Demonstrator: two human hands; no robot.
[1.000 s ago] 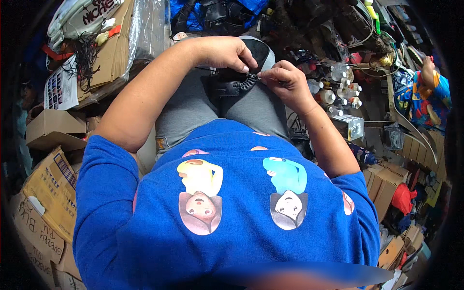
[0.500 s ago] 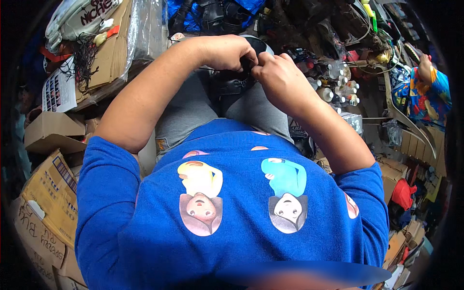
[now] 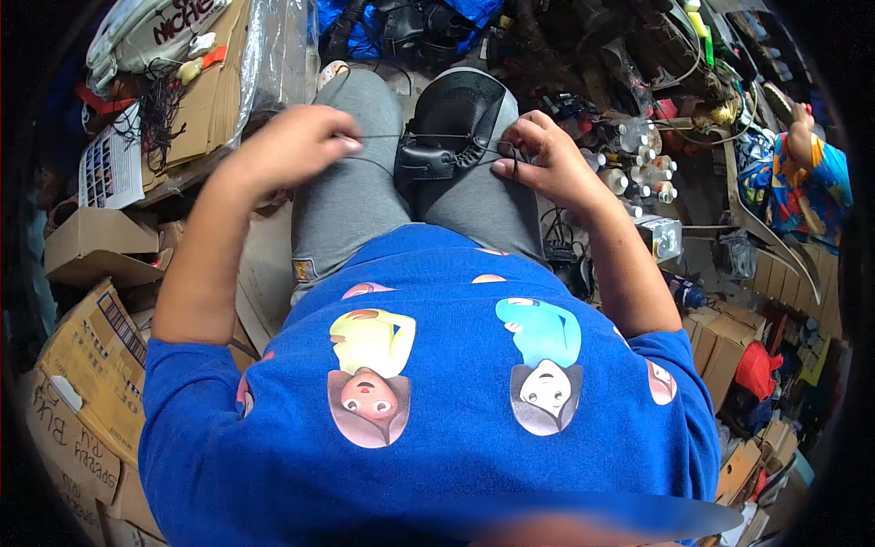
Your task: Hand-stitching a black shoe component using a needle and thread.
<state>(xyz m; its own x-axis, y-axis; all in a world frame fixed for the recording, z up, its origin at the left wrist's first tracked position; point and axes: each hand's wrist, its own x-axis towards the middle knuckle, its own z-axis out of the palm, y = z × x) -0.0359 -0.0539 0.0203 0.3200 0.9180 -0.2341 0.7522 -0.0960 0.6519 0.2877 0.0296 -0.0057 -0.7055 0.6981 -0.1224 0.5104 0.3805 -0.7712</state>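
A black leather shoe (image 3: 428,159) rests between my thighs, with a row of stitches or folds along its edge. A thin dark cord (image 3: 383,137) stretches from it to both sides. Out to the left, my left hand (image 3: 296,150) is closed on one stretch of the cord, its fingers partly smeared by motion. Close by the shoe's right side, my right hand (image 3: 551,164) pinches the cord's other part, which hangs in a small loop by the fingertips. Whether a needle or other tool is in either hand cannot be made out.
Several small bottles (image 3: 652,169) stand to the right. Cardboard boxes (image 3: 100,246) and flattened cartons lie at the left. A curved metal blade or strip (image 3: 788,246) juts out on the right, near another person's colourful sleeve (image 3: 825,164). Black footwear (image 3: 410,32) sits on blue sheeting at the far side.
My hands were together over the shoe and have drawn apart, the left one going left and nearer, the right one slightly right and nearer. The cord is now stretched between them.
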